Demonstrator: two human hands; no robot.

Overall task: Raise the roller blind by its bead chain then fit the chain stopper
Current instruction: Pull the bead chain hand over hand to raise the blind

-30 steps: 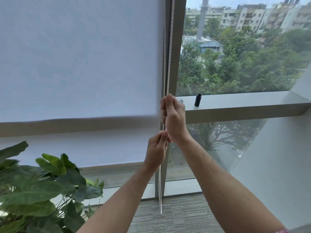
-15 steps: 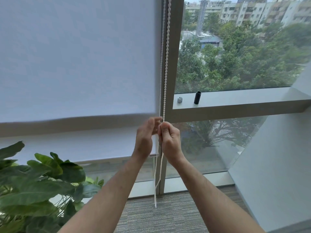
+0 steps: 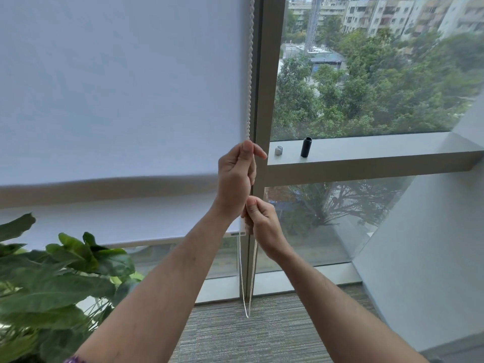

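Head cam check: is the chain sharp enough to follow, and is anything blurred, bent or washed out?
Head view: bead chain reads clearly above the left hand, thinner and fainter below the right hand; the roller blind is evenly backlit, with a smeared bottom edge; wide-angle bend tilts the window frame; plant soft.

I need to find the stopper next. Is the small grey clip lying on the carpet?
No. The small grey clip sits on the window ledge, left of the black cylinder.

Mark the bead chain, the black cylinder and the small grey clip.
bead chain (image 3: 251, 74), head view, twisted run above the hands
black cylinder (image 3: 306, 147), head view, mid-body
small grey clip (image 3: 278, 150), head view, its front face
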